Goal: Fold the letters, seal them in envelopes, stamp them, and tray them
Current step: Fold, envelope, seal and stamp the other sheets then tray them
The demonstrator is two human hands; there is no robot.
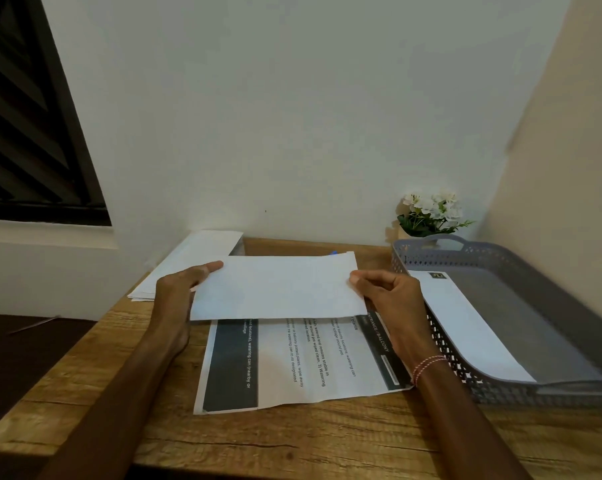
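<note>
A printed letter (292, 362) lies on the wooden desk (292, 441), its far part folded over toward me so the blank white back (278, 285) faces up. My left hand (178, 289) grips the left edge of that folded flap. My right hand (386, 292) pinches its right edge. A grey plastic tray (521, 306) stands at the right, with one white stamped envelope (465, 323) lying inside along its near wall. A stack of white envelopes or papers (188, 261) rests at the desk's back left, partly over the edge.
A small pot of white flowers (431, 216) stands against the wall behind the tray. Something blue (333, 252) peeks out behind the folded flap. A dark louvred window (26, 116) is at the upper left. The desk's left edge drops to a dark floor.
</note>
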